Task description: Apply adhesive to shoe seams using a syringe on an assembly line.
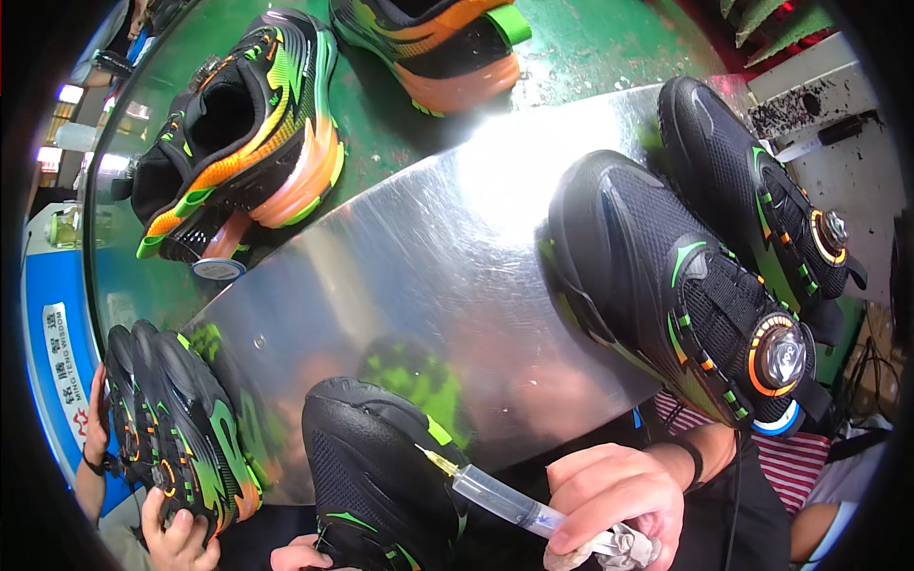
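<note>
My right hand (619,509) is closed round a clear plastic syringe (503,500) with a yellow tip, and a crumpled white tissue (624,549) is bunched in the same hand. The needle end touches or hovers just over the front side of a black shoe (367,466), near a bright green patch on its sole edge; I cannot tell which. At the lower edge my left hand (300,555) grips that shoe by its side, with most of the hand cut off by the frame.
Another person's hands (176,533) hold several black-green shoes (181,428) at left. Black dial shoes (647,257) stand on the right of the shiny metal plate (400,257). Orange-green shoes (248,143) sit on the green table (609,48). Someone in red stripes (800,466) is at right.
</note>
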Tool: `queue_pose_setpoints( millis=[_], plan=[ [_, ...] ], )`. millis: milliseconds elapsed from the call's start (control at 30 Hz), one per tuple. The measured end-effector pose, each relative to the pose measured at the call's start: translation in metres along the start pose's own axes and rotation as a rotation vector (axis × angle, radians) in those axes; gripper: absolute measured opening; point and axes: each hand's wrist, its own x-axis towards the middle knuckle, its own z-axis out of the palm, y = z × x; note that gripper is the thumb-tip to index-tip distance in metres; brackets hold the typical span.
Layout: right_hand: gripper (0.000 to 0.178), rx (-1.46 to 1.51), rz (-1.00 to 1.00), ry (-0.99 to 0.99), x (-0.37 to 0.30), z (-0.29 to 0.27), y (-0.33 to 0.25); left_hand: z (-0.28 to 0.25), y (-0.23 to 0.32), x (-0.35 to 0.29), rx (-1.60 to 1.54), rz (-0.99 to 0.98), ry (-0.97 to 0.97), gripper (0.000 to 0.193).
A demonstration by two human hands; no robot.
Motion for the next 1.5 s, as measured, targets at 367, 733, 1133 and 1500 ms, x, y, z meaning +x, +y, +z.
queue_pose_setpoints(
  millis=[367, 733, 1133, 1500],
  plan=[
    [0.069, -0.012, 0.009, -0.048, -0.008, -0.002, -0.005, 0.009, -0.002, -0.006, 0.007, -0.006, 0.069, 0.024],
    [0.078, -0.448, -0.11, 0.225, -0.032, -0.002, -0.027, -0.027, 0.055, 0.037, 0.462, -0.015, -0.08, 0.027],
    [0.081, -0.482, 0.059, 0.032, -0.043, -0.006, -0.023, -0.014, 0.071, 0.032, 0.701, 0.15, -0.191, 0.025],
    [0.085, -0.579, 0.277, 0.015, -0.044, -0.005, -0.03, -0.005, 0.066, 0.036, 0.654, 0.163, -0.141, 0.029]
  ],
)
